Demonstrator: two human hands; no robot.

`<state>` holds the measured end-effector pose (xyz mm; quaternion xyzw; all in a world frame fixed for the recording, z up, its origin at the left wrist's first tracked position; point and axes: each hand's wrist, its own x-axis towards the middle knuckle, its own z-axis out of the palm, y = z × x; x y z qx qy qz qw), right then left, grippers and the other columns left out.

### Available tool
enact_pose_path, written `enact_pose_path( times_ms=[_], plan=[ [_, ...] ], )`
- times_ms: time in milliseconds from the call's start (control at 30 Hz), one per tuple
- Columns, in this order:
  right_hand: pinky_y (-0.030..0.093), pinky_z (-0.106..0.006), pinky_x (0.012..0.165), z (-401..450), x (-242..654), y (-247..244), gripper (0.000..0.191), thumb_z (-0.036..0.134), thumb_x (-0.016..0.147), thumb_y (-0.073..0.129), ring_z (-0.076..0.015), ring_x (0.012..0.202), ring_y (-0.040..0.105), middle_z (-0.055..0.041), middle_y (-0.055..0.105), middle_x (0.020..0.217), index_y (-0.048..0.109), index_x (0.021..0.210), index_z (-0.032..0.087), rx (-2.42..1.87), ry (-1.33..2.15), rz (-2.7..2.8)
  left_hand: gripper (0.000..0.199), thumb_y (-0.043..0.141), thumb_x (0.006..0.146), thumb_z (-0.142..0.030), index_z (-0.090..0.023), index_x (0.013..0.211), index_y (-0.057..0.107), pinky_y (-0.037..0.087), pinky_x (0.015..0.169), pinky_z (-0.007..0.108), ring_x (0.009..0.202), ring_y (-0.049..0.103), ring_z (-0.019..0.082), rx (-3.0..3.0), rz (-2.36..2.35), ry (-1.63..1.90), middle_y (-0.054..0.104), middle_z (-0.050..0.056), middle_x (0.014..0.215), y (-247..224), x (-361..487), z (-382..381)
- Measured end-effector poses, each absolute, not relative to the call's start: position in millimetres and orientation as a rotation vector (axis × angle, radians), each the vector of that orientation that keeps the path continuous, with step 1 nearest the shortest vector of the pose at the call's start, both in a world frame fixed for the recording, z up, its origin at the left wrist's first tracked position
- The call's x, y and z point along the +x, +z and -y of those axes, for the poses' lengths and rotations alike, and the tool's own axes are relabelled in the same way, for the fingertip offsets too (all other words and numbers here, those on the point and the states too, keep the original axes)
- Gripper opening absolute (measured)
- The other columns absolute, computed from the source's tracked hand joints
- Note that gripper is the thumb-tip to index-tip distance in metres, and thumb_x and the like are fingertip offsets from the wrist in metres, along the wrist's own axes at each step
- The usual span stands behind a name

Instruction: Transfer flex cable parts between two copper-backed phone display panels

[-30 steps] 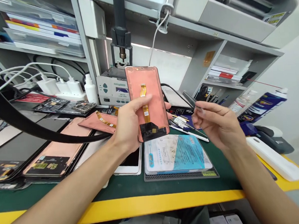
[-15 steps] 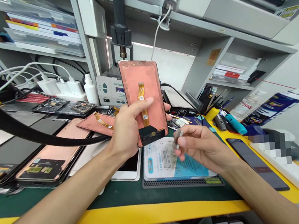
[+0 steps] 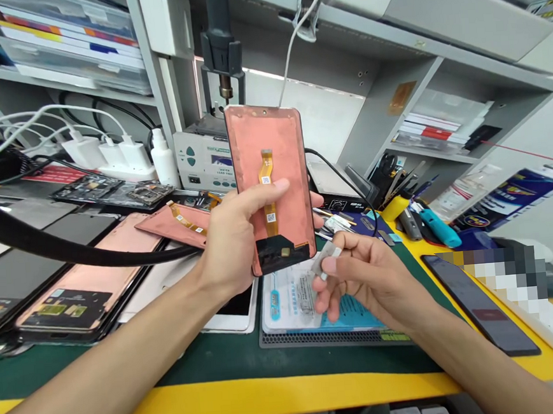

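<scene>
A phone screen panel (image 3: pixel 283 142) with a copper-pink back, a yellow flex cable and a black lower strip is held nearly upright by my left hand (image 3: pixel 234 239). The thumb lies across its back and the fingers wrap round behind. My right hand (image 3: pixel 365 270) is closed in a pinch on a small grey metal piece (image 3: pixel 323 259), just right of and below the panel's lower corner, apart from it. Beneath both hands lies a white and blue printed sheet (image 3: pixel 288 302) on a dark perforated pad (image 3: pixel 315 338).
More panels, one pink (image 3: pixel 136 243), lie at the left. A white tablet (image 3: pixel 237 321) sits below my left wrist. A black cable (image 3: pixel 69 245) arcs across the left. A dark phone (image 3: pixel 480 306) lies right. Behind stand a white bottle (image 3: pixel 164 161) and a grey station (image 3: pixel 203 158).
The panel has shifted slightly right and turned to face the camera more squarely. My right hand has dipped slightly, and its metal piece is tilted differently. The camera view has shifted a little.
</scene>
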<state>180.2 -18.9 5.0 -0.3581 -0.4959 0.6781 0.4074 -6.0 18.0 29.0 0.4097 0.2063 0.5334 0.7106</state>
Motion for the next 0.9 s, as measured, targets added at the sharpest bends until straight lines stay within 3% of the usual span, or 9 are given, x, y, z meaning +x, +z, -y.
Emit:
enact_pose_path(
  times_ms=[300,467,900],
  plan=[
    [0.056,-0.027,0.045,19.4,177.0,6.1,0.03,0.028,0.082,0.076,-0.0232,0.058,0.073,-0.0119,0.075,0.08,0.048,0.078,0.017,-0.948,1.714,1.207,0.026,0.055,0.086,-0.029,-0.011,0.087,0.073,0.057,0.057,0.033,0.057,0.068,0.022,0.859,-0.499,1.201,0.071,0.01,0.07,31.3,-4.4,-16.8],
    [0.056,-0.027,0.045,19.8,175.7,5.6,0.032,0.028,0.082,0.075,-0.0232,0.058,0.073,-0.0108,0.075,0.079,0.046,0.077,0.018,-0.947,1.73,1.207,0.026,0.053,0.086,-0.027,-0.011,0.08,0.073,0.055,0.053,0.031,0.052,0.064,0.02,0.901,-0.46,1.21,0.07,0.009,0.066,31.2,-4.3,-16.6],
    [0.057,-0.029,0.047,20.6,177.2,3.8,0.032,0.027,0.085,0.073,-0.0233,0.059,0.073,-0.0119,0.076,0.084,0.044,0.077,0.019,-0.91,1.691,1.217,0.025,0.056,0.088,-0.027,-0.008,0.08,0.071,0.054,0.061,0.029,0.067,0.066,0.02,0.79,-0.421,1.19,0.07,0.01,0.072,30.1,-3.8,-17.7]
  ],
)
